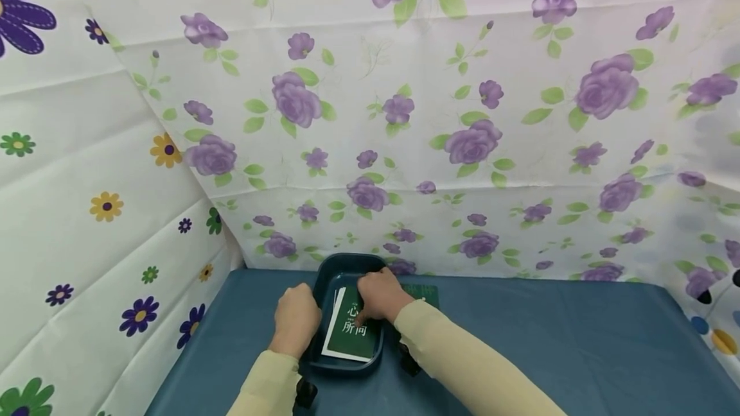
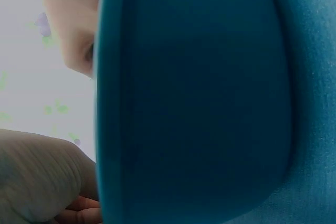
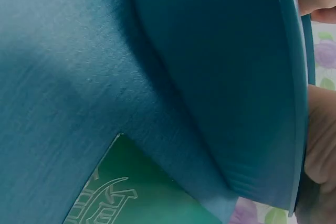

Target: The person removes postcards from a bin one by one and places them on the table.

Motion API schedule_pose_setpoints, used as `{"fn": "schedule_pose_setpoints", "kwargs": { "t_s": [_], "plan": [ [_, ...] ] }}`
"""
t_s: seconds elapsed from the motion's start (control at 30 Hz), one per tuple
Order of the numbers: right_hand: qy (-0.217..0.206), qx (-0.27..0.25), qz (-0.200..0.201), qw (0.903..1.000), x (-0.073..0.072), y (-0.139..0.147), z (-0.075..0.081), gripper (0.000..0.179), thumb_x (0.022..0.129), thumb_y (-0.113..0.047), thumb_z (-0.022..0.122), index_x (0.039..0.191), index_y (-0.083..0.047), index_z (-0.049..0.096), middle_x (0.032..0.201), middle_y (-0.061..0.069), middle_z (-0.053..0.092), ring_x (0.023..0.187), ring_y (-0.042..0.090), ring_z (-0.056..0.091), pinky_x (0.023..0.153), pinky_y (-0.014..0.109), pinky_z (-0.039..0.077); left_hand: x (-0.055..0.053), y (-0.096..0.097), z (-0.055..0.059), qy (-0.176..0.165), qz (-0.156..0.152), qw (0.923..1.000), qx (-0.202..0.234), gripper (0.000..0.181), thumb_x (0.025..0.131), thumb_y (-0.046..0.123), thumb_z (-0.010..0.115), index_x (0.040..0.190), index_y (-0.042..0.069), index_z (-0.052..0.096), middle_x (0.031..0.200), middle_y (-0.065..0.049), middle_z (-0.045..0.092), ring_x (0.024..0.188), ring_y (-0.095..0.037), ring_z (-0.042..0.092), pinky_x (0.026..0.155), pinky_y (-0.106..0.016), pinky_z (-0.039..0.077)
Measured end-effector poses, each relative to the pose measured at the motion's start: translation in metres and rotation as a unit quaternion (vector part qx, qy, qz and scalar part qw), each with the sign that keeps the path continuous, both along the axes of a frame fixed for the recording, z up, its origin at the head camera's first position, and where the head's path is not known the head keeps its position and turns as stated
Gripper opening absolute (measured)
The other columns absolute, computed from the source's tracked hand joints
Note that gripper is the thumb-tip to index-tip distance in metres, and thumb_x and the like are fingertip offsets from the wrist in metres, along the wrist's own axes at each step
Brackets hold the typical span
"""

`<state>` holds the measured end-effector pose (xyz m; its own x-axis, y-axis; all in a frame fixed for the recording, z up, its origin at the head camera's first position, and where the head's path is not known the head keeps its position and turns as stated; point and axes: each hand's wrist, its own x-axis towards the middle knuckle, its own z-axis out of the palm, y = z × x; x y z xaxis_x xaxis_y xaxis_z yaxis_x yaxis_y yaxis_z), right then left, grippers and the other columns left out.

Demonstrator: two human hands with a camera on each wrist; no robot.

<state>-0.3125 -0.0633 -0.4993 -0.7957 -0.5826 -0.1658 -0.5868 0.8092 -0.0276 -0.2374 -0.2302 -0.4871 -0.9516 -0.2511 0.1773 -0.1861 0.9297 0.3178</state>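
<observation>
A dark blue-green plastic tray (image 1: 345, 369) with rounded corners stands near the table's back edge. My left hand (image 1: 297, 320) grips its left rim, fingers curled at the edge; the left wrist view shows the tray's outer wall (image 2: 205, 98) close up. Inside lies a green booklet (image 1: 351, 341) with white characters, over white-edged sheets or booklets (image 1: 329, 339). Reaching over the right side, my right hand (image 1: 381, 295) pinches the green booklet near its upper right, thumb on its face and fingers curled. That corner is hidden under the hand.
Another green booklet or card (image 1: 426, 293) lies flat on the table right of the tray, partly behind my right arm; its corner shows in the right wrist view. A blue cloth covers the table (image 1: 537, 339). Flowered sheets (image 1: 405, 146) hang behind and at both sides.
</observation>
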Motion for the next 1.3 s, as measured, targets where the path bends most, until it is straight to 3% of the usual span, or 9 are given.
{"fn": "schedule_pose_setpoints", "kwargs": {
  "t_s": [0.23,0.43,0.63,0.8,1.07,1.3],
  "plan": [
    [0.015,0.029,-0.017,0.9993,-0.004,-0.005,-0.001,0.058,0.059,-0.063,0.076,0.100,-0.023,0.065,0.093,-0.006,0.068,0.089,0.016,0.063,0.096,0.045,0.041,0.000,0.002,0.002,0.010,0.007,0.9999,-0.001,0.005,0.075,0.004,0.065,0.077,0.001,0.068,0.077,-0.020,0.068,0.070,-0.037,0.065,0.055,-0.047,0.050],
    [0.029,-0.006,-0.027,0.9992,-0.004,-0.005,-0.002,0.051,0.054,-0.058,0.082,0.089,-0.023,0.066,0.083,-0.007,0.067,0.081,0.016,0.062,0.091,0.043,0.044,0.000,0.002,0.002,0.014,0.002,0.9999,-0.003,0.005,0.075,0.003,0.064,0.076,-0.001,0.067,0.077,-0.021,0.068,0.069,-0.038,0.065,0.054,-0.048,0.049],
    [0.064,-0.025,-0.037,0.9970,-0.002,-0.003,0.000,0.061,0.052,-0.057,0.084,0.097,-0.019,0.068,0.103,0.005,0.063,0.097,0.025,0.058,0.092,0.045,0.044,0.000,0.003,0.002,0.015,0.000,0.9999,-0.001,0.006,0.075,0.003,0.065,0.078,-0.001,0.068,0.078,-0.021,0.068,0.070,-0.038,0.065,0.054,-0.049,0.049],
    [0.071,-0.040,-0.031,0.9962,0.000,-0.003,0.002,0.063,0.056,-0.050,0.085,0.106,-0.017,0.065,0.110,0.008,0.058,0.103,0.027,0.055,0.090,0.044,0.046,0.001,0.001,0.002,0.010,0.002,0.9999,0.001,0.006,0.075,0.002,0.064,0.079,-0.001,0.068,0.078,-0.021,0.068,0.071,-0.039,0.065,0.054,-0.049,0.050],
    [0.079,-0.100,-0.023,0.9915,0.003,0.004,0.007,0.055,0.068,-0.029,0.083,0.115,-0.011,0.060,0.106,0.008,0.055,0.095,0.020,0.057,0.077,0.033,0.052,0.002,0.002,0.002,0.003,0.000,1.0000,0.001,0.007,0.076,0.003,0.065,0.081,-0.001,0.068,0.079,-0.021,0.068,0.070,-0.038,0.065,0.054,-0.048,0.050],
    [0.099,-0.160,-0.019,0.9819,0.005,0.013,0.021,0.054,0.075,-0.022,0.078,0.125,-0.018,0.057,0.107,0.001,0.063,0.092,0.015,0.062,0.073,0.029,0.052,0.002,0.004,0.003,0.011,-0.002,0.9999,-0.001,0.006,0.077,0.002,0.063,0.080,-0.002,0.067,0.079,-0.023,0.067,0.068,-0.039,0.065,0.052,-0.048,0.049]
  ]
}}
